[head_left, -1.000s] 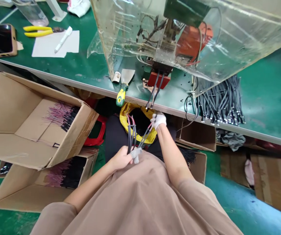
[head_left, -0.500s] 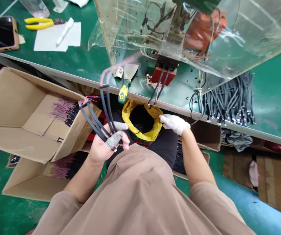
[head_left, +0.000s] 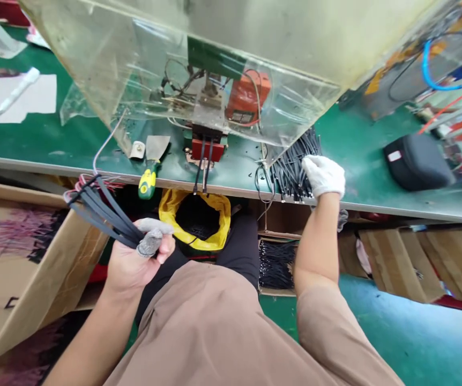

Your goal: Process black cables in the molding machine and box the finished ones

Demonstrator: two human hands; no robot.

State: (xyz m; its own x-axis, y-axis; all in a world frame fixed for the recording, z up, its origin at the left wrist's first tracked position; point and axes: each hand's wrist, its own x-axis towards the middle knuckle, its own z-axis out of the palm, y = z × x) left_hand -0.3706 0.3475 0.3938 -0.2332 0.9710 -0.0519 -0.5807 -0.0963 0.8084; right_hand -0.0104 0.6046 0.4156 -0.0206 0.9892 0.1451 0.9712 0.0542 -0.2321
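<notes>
Gripping flat black cables [head_left: 108, 214] with pink wire ends, the left hand [head_left: 138, 257] closes grey-sheathed fingers. The white-gloved right hand [head_left: 324, 176], fingers curled, covers part of the slender cable pile [head_left: 291, 166]; its grip is unclear.

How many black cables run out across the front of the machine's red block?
2: the left cable and the right cable, side by side over the red block. More could be hidden beneath them.

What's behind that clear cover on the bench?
Behind the clear cover: an orange box, a green block and dark wires. Glare and cloudy plastic hide whatever lies further back.
</notes>
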